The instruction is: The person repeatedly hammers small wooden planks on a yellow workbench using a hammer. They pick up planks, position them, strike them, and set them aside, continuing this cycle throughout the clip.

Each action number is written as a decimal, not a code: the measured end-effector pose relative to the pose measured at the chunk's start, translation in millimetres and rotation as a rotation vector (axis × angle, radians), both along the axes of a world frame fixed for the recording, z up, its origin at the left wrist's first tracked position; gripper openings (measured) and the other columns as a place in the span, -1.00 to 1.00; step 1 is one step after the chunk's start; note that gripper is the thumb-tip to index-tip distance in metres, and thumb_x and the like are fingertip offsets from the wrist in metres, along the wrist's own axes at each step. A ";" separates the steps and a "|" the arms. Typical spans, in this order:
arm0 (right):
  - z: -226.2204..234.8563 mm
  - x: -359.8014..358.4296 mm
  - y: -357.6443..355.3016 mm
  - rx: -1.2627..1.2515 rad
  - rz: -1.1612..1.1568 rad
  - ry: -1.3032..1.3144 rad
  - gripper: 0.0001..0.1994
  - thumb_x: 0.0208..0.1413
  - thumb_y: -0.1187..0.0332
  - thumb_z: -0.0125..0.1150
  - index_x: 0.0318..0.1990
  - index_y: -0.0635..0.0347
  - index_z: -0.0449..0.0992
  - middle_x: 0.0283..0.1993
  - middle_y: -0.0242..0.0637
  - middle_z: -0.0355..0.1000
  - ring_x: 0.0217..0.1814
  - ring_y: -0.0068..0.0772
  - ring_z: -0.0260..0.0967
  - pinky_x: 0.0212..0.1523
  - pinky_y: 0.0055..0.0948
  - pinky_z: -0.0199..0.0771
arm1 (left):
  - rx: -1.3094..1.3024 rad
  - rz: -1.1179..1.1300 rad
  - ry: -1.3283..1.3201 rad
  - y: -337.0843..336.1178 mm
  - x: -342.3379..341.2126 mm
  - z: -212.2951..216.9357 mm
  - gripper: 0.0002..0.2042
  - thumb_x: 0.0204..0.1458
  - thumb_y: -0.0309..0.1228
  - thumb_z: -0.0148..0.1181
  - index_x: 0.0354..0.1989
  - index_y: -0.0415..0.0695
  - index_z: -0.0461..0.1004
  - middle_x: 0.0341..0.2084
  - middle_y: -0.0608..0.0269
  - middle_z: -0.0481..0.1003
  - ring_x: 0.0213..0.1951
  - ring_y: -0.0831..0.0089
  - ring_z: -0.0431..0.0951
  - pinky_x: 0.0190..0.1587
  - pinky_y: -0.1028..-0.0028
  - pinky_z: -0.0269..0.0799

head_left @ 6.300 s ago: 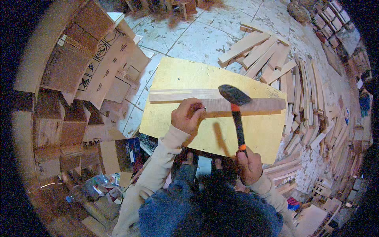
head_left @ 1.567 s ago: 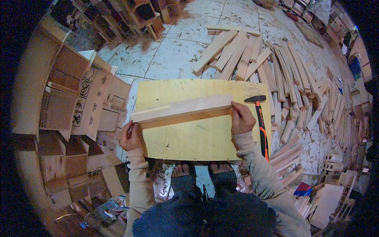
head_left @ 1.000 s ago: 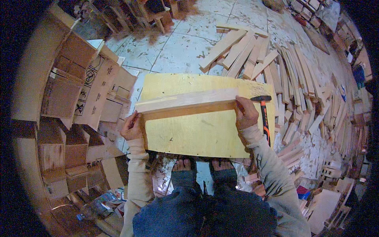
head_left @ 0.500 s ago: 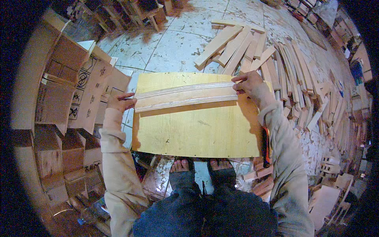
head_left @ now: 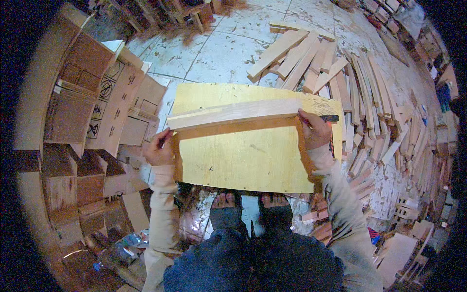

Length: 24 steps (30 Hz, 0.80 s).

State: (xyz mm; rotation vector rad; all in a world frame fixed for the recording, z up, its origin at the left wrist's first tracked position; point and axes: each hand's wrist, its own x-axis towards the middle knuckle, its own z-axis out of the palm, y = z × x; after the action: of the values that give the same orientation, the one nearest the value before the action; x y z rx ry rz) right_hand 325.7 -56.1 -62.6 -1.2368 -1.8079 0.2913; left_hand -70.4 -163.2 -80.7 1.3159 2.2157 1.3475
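We hold a plank (head_left: 236, 114) near frame centre, left hand (head_left: 160, 148) and right hand (head_left: 316, 129) pinching its ends over a board (head_left: 243, 163); hammer (head_left: 331, 118) centre-right.

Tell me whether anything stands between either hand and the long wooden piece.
Nothing visible does: the left hand grips the wooden piece at its left end, the right hand at its right end. The hammer lies to the right of that hand, partly hidden, not in between.
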 end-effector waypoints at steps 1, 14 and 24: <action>-5.2 0.8 -1.8 0.029 0.013 -0.011 -0.77 -0.06 0.53 0.33 -0.18 0.23 0.60 -0.31 -0.10 0.55 -0.32 -0.30 0.55 -0.28 -0.46 0.52 | 0.124 -0.039 0.012 -2.7 2.7 -3.8 -0.77 -0.08 -0.61 0.31 -0.19 -0.27 0.58 -0.35 0.19 0.60 -0.33 0.52 0.56 -0.20 0.55 0.49; -25.1 0.6 4.5 0.212 0.029 -0.033 -0.73 -0.05 0.63 0.24 -0.12 0.32 0.52 -0.32 -0.06 0.50 -0.33 -0.19 0.51 -0.33 -0.38 0.49 | 0.290 -0.049 -0.327 0.8 -8.3 -33.2 -0.77 -0.11 -0.64 0.31 -0.22 -0.26 0.57 -0.39 0.16 0.58 -0.31 0.47 0.56 -0.18 0.51 0.48; -37.8 5.8 7.8 0.204 0.026 -0.097 -0.73 -0.08 0.61 0.19 -0.14 0.31 0.50 -0.27 0.00 0.48 -0.23 -0.02 0.48 -0.22 -0.24 0.49 | 0.136 -0.230 0.002 1.7 -5.9 -11.2 -0.67 0.09 -0.54 0.16 0.05 -0.29 0.40 -0.14 0.09 0.48 -0.17 0.37 0.48 -0.08 0.46 0.45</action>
State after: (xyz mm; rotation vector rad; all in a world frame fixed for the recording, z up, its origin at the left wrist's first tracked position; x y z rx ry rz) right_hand 331.5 -48.4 -100.4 -1.1010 -1.8864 0.0599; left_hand -76.3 -161.4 -91.9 1.5642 1.9315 1.4286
